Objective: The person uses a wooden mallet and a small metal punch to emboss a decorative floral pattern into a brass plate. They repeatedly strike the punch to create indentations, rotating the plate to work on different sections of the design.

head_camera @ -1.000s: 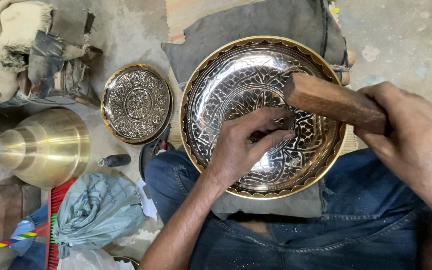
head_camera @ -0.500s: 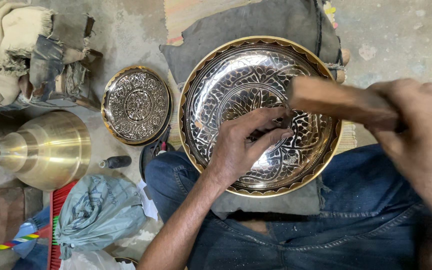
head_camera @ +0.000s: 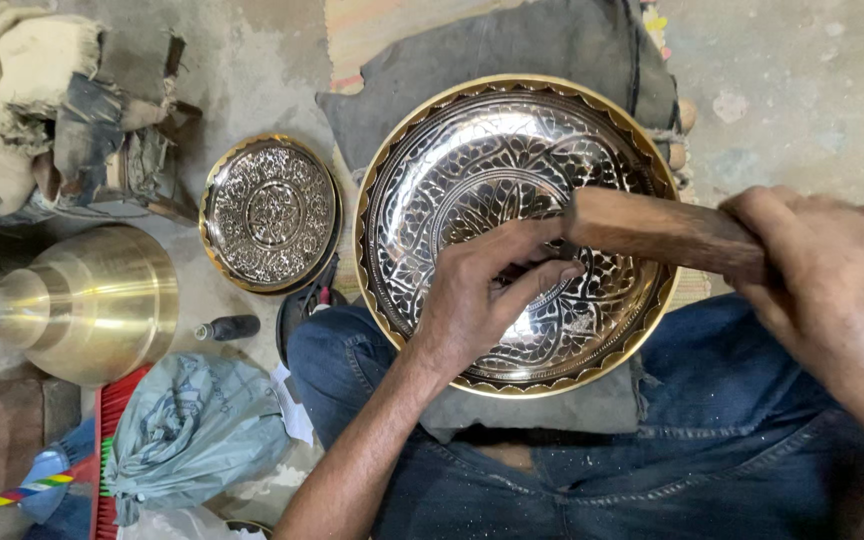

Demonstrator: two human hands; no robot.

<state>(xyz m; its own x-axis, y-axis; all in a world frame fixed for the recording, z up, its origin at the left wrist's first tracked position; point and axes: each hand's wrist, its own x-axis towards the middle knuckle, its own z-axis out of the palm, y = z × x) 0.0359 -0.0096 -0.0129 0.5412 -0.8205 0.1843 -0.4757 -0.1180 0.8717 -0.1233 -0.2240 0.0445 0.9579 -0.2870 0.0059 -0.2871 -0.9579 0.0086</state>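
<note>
Over engraved bowl (head_camera: pixel 452 180), right hand (head_camera: pixel 832 290) gripping wooden mallet (head_camera: pixel 662 232) lengthwise leftward.

Concrete floor (head_camera: pixel 802 90) with small engraved plate (head_camera: pixel 270 212), brass vessel (head_camera: pixel 87 300), rags (head_camera: pixel 32 100).

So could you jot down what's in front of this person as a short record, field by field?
Setting: person seated, large engraved brass bowl resting on a grey cloth over the lap
Left hand: inside the bowl, fingers pinched around something small and hidden
Right hand: shut grip on a brown wooden block, its end over the left fingers
Beside: small round engraved brass plate on the floor
Further left: plain brass bell-shaped vessel on its side
Foreground: crumpled grey plastic bag
</note>
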